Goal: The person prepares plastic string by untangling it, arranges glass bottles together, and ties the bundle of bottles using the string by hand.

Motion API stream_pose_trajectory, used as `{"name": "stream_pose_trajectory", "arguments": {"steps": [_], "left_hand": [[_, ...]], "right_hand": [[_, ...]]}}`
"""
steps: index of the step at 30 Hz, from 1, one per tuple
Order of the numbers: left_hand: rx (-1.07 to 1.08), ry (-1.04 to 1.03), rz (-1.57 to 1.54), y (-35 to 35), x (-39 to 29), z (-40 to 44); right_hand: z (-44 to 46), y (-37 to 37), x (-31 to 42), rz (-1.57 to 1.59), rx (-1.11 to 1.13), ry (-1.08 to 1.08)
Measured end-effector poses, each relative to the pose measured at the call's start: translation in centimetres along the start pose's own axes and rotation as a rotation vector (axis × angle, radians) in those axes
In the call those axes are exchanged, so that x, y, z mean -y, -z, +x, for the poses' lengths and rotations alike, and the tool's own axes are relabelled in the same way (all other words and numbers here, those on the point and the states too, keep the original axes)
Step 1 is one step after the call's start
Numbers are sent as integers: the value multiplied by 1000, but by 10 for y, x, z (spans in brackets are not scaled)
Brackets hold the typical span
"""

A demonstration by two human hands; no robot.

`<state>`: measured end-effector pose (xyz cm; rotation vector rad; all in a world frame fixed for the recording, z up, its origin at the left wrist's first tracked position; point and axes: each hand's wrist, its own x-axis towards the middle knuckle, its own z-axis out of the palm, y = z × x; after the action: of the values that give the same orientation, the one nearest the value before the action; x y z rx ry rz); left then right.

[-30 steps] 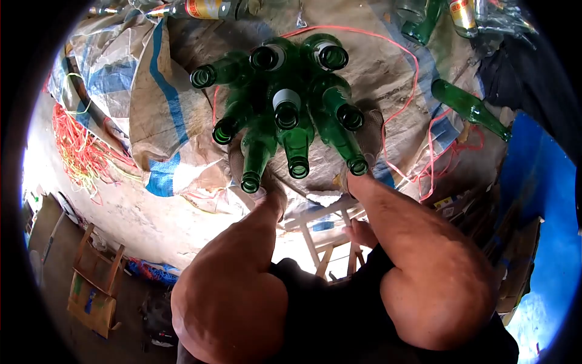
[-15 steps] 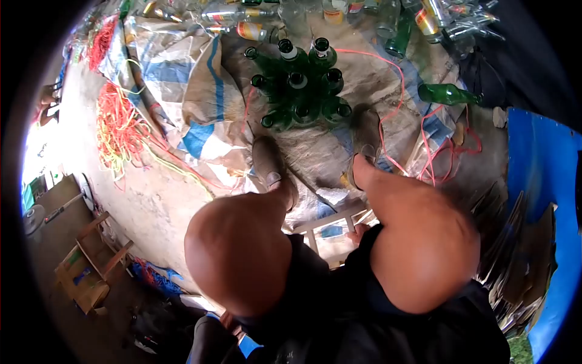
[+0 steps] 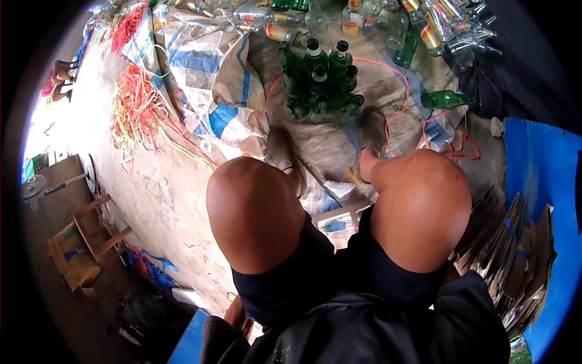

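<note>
My left hand (image 3: 237, 314) shows only in part, low beside my left thigh; its fingers are hidden. Of my right hand (image 3: 450, 271), just a dark sliver appears behind my right thigh, near the sleeve, and I cannot see what it touches. Several green glass bottles (image 3: 319, 79) stand upright in a tight cluster in front of my feet, on a spread woven sack (image 3: 321, 148). Part of a wooden frame (image 3: 348, 213) shows between my legs. Another green bottle (image 3: 447, 99) lies on its side to the right.
Clear glass bottles (image 3: 315, 24) with some labelled ones lie along the far side. Tangled pink and yellow twine (image 3: 136, 106) lies at left, near a wooden frame piece (image 3: 100, 236). Stacked cardboard (image 3: 509, 249) and a blue panel (image 3: 539, 164) are at right.
The view has shifted, and my knees sit closer together and higher. Fingers seen earlier at the wooden frame between my legs have gone from there. The bottle cluster still stands.
</note>
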<state>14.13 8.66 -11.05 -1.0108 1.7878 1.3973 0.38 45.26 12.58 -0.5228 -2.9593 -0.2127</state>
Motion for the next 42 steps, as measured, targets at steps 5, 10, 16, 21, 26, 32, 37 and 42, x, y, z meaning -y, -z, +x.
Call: {"name": "stream_pose_trajectory", "arguments": {"steps": [5, 10, 16, 21, 26, 32, 37, 42], "left_hand": [[30, -42, -9, -1, -16, 11], [86, -160, 17, -2, -65, 33], [178, -394, 156, -20, -168, 85], [153, -602, 519, -52, -248, 154], [-62, -1006, 886, -75, -286, 229], [-163, -971, 887, -96, -297, 302], [-208, -1056, 849, -100, -287, 345], [-318, -1093, 894, -110, -281, 356]], "right_hand": [[-3, -2, -12, -65, 76, 75], [-27, -37, -34, -147, 38, 137], [15, -38, -12, 76, 337, -52], [23, -373, -121, 1158, 823, -480], [78, -408, -90, 805, 684, -488], [88, -476, -95, 841, 562, -559], [88, -456, -101, 981, 580, -707], [96, -456, -104, 893, 487, -666]]}}
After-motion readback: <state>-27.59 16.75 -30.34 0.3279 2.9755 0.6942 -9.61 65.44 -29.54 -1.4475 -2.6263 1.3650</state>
